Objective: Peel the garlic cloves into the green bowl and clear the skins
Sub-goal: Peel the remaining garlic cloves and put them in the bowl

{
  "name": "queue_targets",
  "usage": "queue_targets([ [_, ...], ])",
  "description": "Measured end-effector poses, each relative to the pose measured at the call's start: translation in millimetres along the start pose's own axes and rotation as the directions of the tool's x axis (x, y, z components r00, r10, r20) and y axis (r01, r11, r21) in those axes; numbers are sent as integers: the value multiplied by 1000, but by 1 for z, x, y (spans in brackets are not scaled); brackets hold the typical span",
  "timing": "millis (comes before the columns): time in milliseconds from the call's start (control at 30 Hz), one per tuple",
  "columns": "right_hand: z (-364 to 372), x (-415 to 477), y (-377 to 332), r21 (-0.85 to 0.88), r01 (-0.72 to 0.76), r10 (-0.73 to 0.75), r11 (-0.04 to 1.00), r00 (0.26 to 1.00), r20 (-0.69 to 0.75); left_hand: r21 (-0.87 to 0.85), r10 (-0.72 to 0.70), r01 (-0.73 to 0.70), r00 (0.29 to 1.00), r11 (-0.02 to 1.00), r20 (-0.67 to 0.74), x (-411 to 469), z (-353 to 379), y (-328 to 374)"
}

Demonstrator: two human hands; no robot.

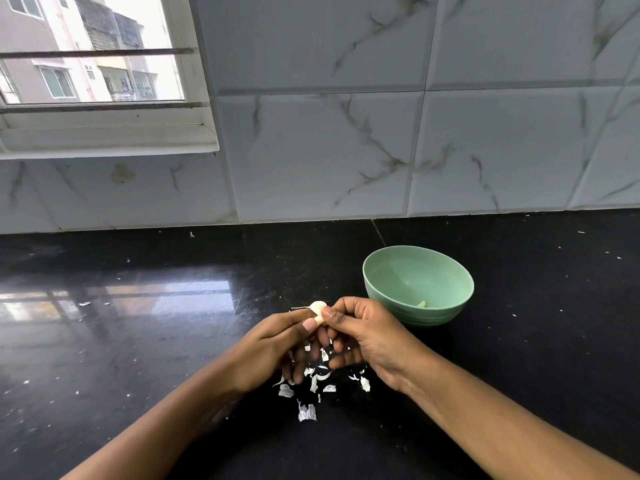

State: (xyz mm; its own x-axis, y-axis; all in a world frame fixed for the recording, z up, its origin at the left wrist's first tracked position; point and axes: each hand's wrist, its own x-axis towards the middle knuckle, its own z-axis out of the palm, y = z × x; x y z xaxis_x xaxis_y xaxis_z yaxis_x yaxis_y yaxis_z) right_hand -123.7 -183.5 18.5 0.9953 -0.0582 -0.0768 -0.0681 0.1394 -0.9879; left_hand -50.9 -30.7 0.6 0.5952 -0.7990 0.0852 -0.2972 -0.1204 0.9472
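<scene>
Skins [306, 412] lie partly hidden under both hands in the head view, so the number of scraps cannot be told. Only the upper part of the garlic clove [318, 309] shows above the thumbs; its lower end is covered. Inside the green bowl [408, 277], the near wall cuts off a small pale piece [421, 304] that is hard to identify. Both forearms run off the bottom edge.

The skins are thin, white, papery flakes on a glossy black countertop [138, 341]. The clove is smooth, cream and rounded, with a thin strand trailing left. The bowl is round and ribbed low on its outside.

The left hand [277, 348] and right hand [363, 337] meet just left of the bowl, each pinching the clove between thumb and curled fingers, above the skins.
</scene>
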Motion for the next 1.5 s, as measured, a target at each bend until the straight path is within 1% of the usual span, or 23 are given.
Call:
queue_targets([
  [67,-2,-1,-3,48,-11,10,999,1000,20,-41,18,-19,1000,999,-23,0,-1,3],
  [200,-6,-1,-8,109,-22,17,994,999,48,-91,60,-72,990,993,-128,-1,-4,8],
  [300,-6,-2,-7,73,-11,7,997,998,57,-88,9,-23,988,996,-156,-1,-1,11],
  [367,-6,-2,-6,35,5,-7,999,998,66,-96,-20,7,990,995,-140,-1,2,12],
  [467,-7,-2,-6,45,25,-29,999,995,93,-250,-65,39,993,968,-100,0,5,10],
  [600,-9,-2,-9,80,33,-43,996,992,119,-506,-86,76,996,859,4,0,1,5],
  [667,-10,-2,-11,98,39,-49,994,993,107,-569,-82,94,996,817,46,0,-2,4],
  [700,-11,-2,-12,103,47,-56,994,994,93,-576,-89,96,995,812,40,1,-3,3],
  [767,-14,-2,-15,97,70,-76,993,995,68,-552,-110,79,994,830,-23,1,-6,4],
  [800,-15,-2,-16,88,84,-89,993,994,59,-515,-119,67,991,855,-69,1,-8,5],
  [900,-18,-1,-18,-18,145,-144,989,989,37,-304,-119,47,968,951,-222,0,-13,9],
  [967,-18,-1,-17,-121,183,-180,976,983,34,-186,-80,23,949,982,-305,-1,-14,11],
  [1000,-17,-2,-17,-167,198,-195,966,980,35,-101,-38,4,941,995,-336,-3,-14,12],
  [1033,-16,-2,-18,-207,213,-211,955,977,32,40,22,-9,935,999,-353,-5,-14,13],
  [1067,-17,-3,-19,-236,228,-228,945,973,28,212,77,-1,934,977,-349,-6,-14,14],
  [1100,-17,-3,-20,-259,248,-251,934,968,24,359,113,19,932,933,-344,-9,-13,15],
  [1133,-18,-3,-22,-280,271,-277,921,961,18,432,133,37,925,901,-355,-10,-13,17],
  [1167,-21,-3,-25,-304,294,-306,906,952,8,432,139,43,914,901,-381,-10,-12,20],
  [1233,-27,-5,-33,-348,333,-359,876,933,-12,337,132,23,893,941,-430,-6,-10,28],
  [1300,-34,-7,-44,-369,357,-397,858,917,-38,151,49,19,899,988,-436,5,-9,36],
  [1367,-45,-6,-51,-373,366,-424,853,902,-86,-26,-62,56,910,998,-409,23,-4,42],
  [1400,-51,-6,-55,-380,366,-435,849,893,-112,-69,-98,77,915,995,-390,33,-1,43],
  [1500,-71,-2,-60,-469,356,-487,808,852,-192,-51,-116,105,925,993,-363,66,13,43],
])
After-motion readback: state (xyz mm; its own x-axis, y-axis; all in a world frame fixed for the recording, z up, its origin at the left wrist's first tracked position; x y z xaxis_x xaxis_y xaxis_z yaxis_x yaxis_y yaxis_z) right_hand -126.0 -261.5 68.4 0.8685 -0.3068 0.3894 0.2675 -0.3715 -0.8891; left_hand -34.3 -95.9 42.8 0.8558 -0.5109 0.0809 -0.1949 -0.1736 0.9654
